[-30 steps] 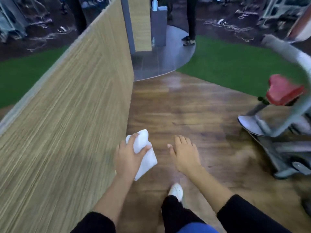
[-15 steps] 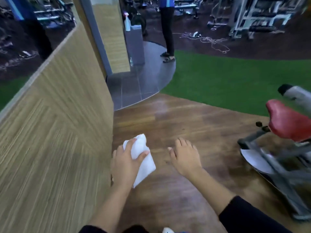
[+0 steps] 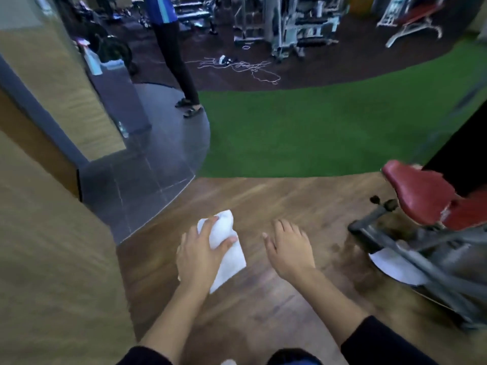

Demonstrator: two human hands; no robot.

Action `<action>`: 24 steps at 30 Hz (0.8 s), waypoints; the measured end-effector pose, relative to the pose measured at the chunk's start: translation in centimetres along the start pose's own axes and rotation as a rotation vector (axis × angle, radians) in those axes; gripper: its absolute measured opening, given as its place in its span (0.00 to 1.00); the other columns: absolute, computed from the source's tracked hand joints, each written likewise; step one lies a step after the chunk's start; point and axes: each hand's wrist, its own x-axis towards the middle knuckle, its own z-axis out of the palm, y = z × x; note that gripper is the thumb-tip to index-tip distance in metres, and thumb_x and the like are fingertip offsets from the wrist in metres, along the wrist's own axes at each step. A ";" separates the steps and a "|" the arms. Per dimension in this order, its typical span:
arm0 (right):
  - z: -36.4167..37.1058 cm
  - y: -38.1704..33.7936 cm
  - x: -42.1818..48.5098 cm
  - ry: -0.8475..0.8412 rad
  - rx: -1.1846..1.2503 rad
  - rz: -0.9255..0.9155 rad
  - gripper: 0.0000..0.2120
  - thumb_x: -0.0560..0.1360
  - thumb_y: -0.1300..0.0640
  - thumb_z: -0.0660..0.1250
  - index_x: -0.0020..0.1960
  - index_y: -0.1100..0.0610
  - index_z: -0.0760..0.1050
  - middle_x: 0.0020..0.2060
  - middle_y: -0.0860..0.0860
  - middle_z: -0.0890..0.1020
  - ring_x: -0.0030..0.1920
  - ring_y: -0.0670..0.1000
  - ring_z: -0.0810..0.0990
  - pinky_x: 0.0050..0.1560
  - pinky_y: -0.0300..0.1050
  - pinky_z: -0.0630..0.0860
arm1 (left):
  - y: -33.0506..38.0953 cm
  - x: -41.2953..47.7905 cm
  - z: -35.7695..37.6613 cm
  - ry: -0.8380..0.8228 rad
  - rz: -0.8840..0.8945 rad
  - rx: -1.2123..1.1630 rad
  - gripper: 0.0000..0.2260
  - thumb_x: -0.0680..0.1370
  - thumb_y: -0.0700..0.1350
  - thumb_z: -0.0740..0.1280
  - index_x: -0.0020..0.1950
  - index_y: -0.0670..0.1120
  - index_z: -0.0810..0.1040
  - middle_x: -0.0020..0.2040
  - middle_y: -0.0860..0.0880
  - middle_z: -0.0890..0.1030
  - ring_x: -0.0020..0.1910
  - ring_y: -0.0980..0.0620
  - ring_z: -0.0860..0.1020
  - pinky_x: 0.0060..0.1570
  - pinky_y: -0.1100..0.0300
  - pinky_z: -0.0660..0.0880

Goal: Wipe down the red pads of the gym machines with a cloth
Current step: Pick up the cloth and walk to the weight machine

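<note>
My left hand (image 3: 199, 255) grips a white cloth (image 3: 228, 252), thumb and fingers curled round it, held above the wooden floor. My right hand (image 3: 288, 246) hangs beside it with relaxed fingers and holds nothing. A red pad (image 3: 419, 192) of a grey gym machine (image 3: 421, 248) sits at the right, well apart from both hands. A second red surface (image 3: 467, 213) continues behind it toward the frame edge.
A straw-textured partition wall (image 3: 52, 259) runs along my left. Ahead lie grey tiles (image 3: 147, 167), green turf (image 3: 303, 133) and a person's legs (image 3: 179, 64) standing by a counter. Loose ropes (image 3: 242, 65) and more machines (image 3: 290, 25) fill the far background.
The view has swung up and to the right as I walk forward; the red pad has come closer and lower. Both hands keep their pose, the left still holding the cloth.
</note>
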 end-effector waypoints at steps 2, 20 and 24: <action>-0.4 0.3 3.4 0.019 0.023 0.079 0.22 0.81 0.47 0.52 0.67 0.59 0.68 0.65 0.55 0.74 0.65 0.58 0.71 0.62 0.51 0.66 | 0.8 5.0 0.9 -0.052 0.058 0.015 0.24 0.73 0.64 0.64 0.68 0.61 0.68 0.59 0.52 0.75 0.57 0.47 0.72 0.56 0.52 0.71; -7.5 22.4 35.3 0.132 -0.015 0.561 0.21 0.81 0.46 0.51 0.69 0.56 0.66 0.67 0.53 0.71 0.67 0.55 0.68 0.63 0.50 0.65 | 27.3 40.3 18.8 -0.299 0.470 -0.077 0.27 0.74 0.63 0.67 0.71 0.58 0.68 0.62 0.48 0.74 0.58 0.45 0.71 0.55 0.54 0.68; -9.1 27.0 41.0 0.174 -0.029 0.660 0.25 0.79 0.44 0.46 0.65 0.56 0.69 0.62 0.53 0.75 0.62 0.57 0.72 0.58 0.51 0.68 | 33.2 46.3 22.9 -0.334 0.549 -0.063 0.27 0.73 0.64 0.66 0.70 0.59 0.68 0.60 0.48 0.75 0.57 0.45 0.72 0.54 0.53 0.71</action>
